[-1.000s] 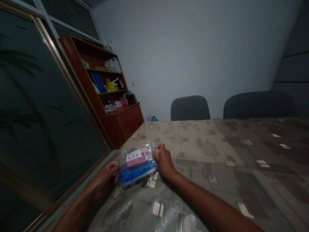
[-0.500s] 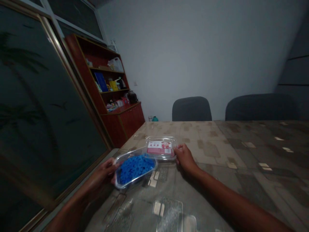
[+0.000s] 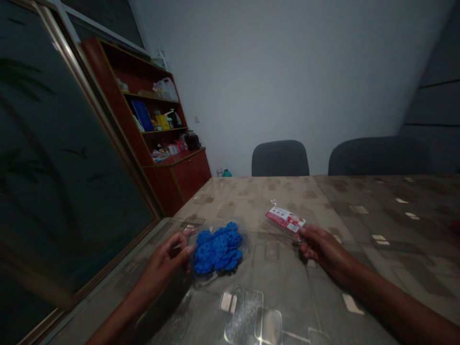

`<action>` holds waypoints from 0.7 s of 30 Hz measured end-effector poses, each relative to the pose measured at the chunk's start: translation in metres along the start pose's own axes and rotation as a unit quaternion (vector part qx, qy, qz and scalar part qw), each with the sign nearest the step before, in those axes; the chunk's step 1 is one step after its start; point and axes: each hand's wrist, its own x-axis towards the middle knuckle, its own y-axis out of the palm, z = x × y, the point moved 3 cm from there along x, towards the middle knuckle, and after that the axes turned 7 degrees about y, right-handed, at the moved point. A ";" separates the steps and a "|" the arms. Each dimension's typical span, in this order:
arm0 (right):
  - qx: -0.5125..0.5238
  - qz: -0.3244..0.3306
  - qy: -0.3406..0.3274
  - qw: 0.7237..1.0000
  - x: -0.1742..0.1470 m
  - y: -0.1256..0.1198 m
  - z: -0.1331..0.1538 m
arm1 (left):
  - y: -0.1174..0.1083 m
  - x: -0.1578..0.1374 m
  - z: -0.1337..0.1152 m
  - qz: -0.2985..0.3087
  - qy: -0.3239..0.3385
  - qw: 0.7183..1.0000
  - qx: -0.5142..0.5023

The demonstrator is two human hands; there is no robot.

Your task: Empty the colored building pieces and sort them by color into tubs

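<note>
A clear plastic container point(image 3: 246, 244) sits on the table left of centre, with a heap of blue flower-shaped plastic pieces point(image 3: 219, 249) in it. My left hand point(image 3: 170, 256) pinches its left rim between thumb and fingers. Off to the right, my right hand point(image 3: 319, 244) grips a clear plastic lid point(image 3: 287, 221) by its near right corner. A pink and white label covers part of the lid, which is tilted and held apart from the container. The lid's transparent edges are hard to make out.
A patterned cover lies over the table point(image 3: 287, 287). Two grey chairs point(image 3: 280, 158) stand behind its far edge. At the left are a sliding glass door point(image 3: 72, 191) and a red-brown cabinet point(image 3: 190, 172) with items on its shelves.
The lid has moved right, away from the container, and turned to a slant. The container, earlier tilted, now rests flatter and a little farther right, with its blue pieces heaped up.
</note>
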 end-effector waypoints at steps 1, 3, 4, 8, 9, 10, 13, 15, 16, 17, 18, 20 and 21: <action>0.004 0.005 0.003 1.000 -0.002 -0.001 -0.002 | 0.006 -0.002 -0.001 -0.005 0.002 1.000 0.004; 0.010 0.011 0.006 1.000 -0.004 0.000 -0.005 | 0.015 -0.004 -0.003 -0.018 0.007 1.000 0.019; 0.011 0.012 0.006 1.000 -0.004 0.001 -0.006 | 0.019 -0.006 -0.004 -0.023 0.017 0.999 0.034; 0.010 0.010 0.000 1.000 -0.002 0.003 -0.007 | 0.023 -0.006 -0.006 -0.027 0.059 0.993 0.094; 0.009 0.010 -0.002 1.000 -0.002 0.003 -0.008 | 0.022 -0.006 -0.006 -0.029 0.065 0.992 0.104; 0.008 0.011 -0.004 1.000 -0.002 0.003 -0.008 | 0.019 -0.004 -0.006 -0.035 0.068 0.991 0.110; 0.005 0.015 -0.005 1.000 -0.003 0.002 -0.008 | 0.004 -0.001 -0.008 -0.069 0.065 0.990 0.103; 0.004 0.017 -0.006 1.000 -0.003 0.001 -0.009 | -0.004 0.001 -0.009 -0.093 0.067 0.988 0.102; 0.003 0.017 -0.006 1.000 -0.003 0.001 -0.009 | -0.007 0.001 -0.009 -0.101 0.076 0.986 0.111; 0.003 0.017 -0.006 1.000 -0.003 0.001 -0.009 | -0.008 0.000 -0.010 -0.105 0.089 0.983 0.125; 0.002 0.016 -0.005 1.000 -0.003 0.001 -0.009 | -0.008 0.000 -0.010 -0.107 0.102 0.979 0.138; 0.000 0.015 -0.005 1.000 -0.003 0.001 -0.010 | -0.003 -0.003 -0.008 -0.098 0.125 0.973 0.165; -0.002 0.013 -0.006 1.000 -0.003 0.002 -0.010 | 0.001 -0.005 -0.008 -0.090 0.136 0.970 0.182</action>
